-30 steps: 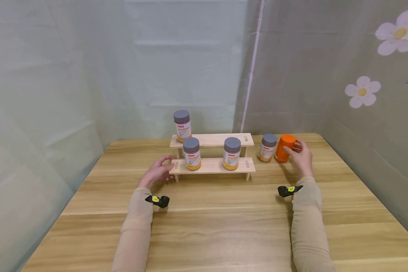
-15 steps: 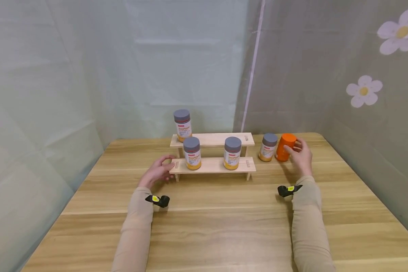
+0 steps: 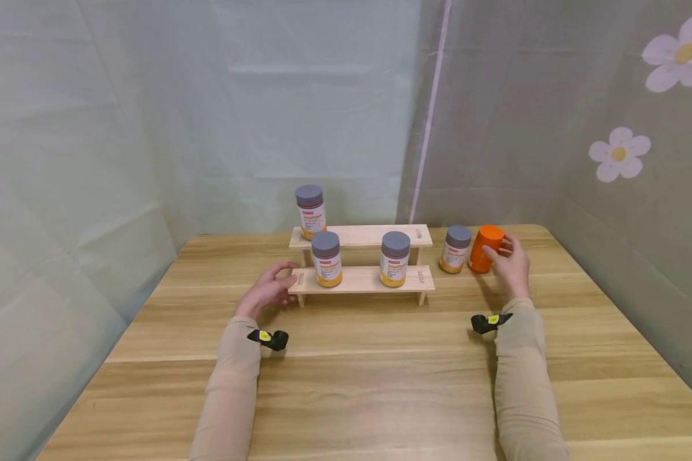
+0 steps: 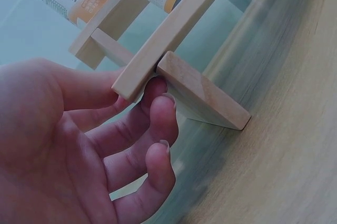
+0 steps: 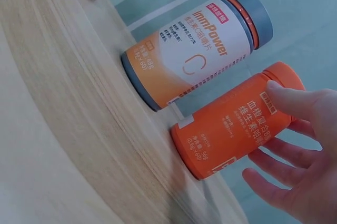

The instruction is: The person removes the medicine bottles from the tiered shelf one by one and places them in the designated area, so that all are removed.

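A two-tier wooden shelf point(image 3: 359, 280) stands on the table. My left hand point(image 3: 267, 292) pinches the left end of its lower board, thumb at the upper side and fingers below, as the left wrist view shows. One grey-lidded vitamin bottle point(image 3: 312, 216) stands at the left of the upper board. On the lower board stand another grey-lidded bottle point(image 3: 327, 264) at the left and one more point(image 3: 394, 264) at the right. Right of the shelf, my right hand point(image 3: 511, 264) grips an orange vitamin bottle point(image 5: 237, 121) between thumb and fingers. Close beside it stands a grey-lidded bottle point(image 5: 192, 50).
The wood-grain table point(image 3: 369, 378) reaches back to a hanging pale cloth point(image 3: 323, 115). A grey cloth with printed flowers point(image 3: 640, 224) hangs along the right side. Each sleeve carries a small black wrist camera, one left point(image 3: 270, 339) and one right point(image 3: 490, 322).
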Motion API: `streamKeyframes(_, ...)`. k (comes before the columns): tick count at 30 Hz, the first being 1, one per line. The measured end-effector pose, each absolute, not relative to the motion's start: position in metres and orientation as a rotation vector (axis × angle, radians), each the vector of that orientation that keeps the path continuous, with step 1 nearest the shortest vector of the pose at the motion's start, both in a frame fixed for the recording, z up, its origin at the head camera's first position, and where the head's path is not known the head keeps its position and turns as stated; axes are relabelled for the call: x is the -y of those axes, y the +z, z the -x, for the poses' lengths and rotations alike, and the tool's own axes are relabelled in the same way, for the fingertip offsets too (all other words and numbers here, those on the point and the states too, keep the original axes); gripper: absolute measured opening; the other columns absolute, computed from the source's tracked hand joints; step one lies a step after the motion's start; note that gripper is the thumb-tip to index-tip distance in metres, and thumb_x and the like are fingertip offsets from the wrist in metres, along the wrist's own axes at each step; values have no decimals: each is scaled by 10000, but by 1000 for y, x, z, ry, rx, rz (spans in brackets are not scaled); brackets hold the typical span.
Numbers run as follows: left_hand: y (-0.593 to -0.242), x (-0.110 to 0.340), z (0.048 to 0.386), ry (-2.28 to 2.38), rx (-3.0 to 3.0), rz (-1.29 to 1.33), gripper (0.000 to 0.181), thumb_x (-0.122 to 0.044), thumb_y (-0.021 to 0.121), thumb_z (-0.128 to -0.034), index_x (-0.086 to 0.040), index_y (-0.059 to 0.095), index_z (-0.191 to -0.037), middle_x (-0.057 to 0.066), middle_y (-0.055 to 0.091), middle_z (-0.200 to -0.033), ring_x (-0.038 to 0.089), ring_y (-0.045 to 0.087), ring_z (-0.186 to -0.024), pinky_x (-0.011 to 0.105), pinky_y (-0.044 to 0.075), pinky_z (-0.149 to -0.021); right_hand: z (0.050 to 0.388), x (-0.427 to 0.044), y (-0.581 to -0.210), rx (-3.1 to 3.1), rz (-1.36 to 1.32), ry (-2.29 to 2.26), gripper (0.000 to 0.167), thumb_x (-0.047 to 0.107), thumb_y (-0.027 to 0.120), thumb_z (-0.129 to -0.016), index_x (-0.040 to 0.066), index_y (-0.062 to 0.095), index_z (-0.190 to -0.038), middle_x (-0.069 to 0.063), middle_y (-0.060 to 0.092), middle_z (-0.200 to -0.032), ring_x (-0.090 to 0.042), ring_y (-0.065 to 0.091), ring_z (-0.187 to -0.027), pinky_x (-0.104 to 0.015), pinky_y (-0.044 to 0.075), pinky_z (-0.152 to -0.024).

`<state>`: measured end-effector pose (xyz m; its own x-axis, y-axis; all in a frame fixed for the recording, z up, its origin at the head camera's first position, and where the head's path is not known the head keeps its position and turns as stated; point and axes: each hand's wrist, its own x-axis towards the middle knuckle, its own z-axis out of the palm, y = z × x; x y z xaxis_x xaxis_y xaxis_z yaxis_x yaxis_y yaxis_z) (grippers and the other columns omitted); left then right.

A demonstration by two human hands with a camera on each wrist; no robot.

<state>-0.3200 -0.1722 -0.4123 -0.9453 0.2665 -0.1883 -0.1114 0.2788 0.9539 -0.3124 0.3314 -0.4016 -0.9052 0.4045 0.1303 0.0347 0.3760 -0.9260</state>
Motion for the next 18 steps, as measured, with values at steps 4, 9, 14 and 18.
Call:
streamKeyframes(4,-411,171,319,1708,-2244,-151,497,-187,475,-1020,-59,296,-1465,-38,627,-804,77,596,-635,215,474,-564,310,-332,-398,2328,393,1534,669,265,586,-965,63,260,-1514,-247,380,-1492,-404,412,-1348,-515,359,-1123)
streamKeyframes(9,-411,171,319,1701,-2254,-146,490,-183,472,-1020,-63,300,-1463,-34,626,-803,76,594,-633,211,471,-563,305,-332,-386,2337,375,1473,662,291,586,-959,43,286,-1495,-255,378,-1489,-416,406,-1353,-525,356,-1121)
streamKeyframes(14,-412,171,320,1702,-2258,-145,484,-185,475,-1019,-61,311,-1458,-36,629,-812,77,595,-631,210,472,-563,299,-329,-370,2295,370,1452,612,264,568,-961,36,322,-1474,-228,398,-1483,-398,418,-1349,-508,369,-1115)
streamKeyframes(18,-412,171,320,1713,-2248,-134,484,-191,483,-1017,-66,317,-1454,-41,632,-819,80,588,-619,213,475,-565,294,-324,-358,2218,374,1459,553,224,579,-953,49,382,-1439,-185,455,-1439,-351,457,-1312,-460,401,-1098)
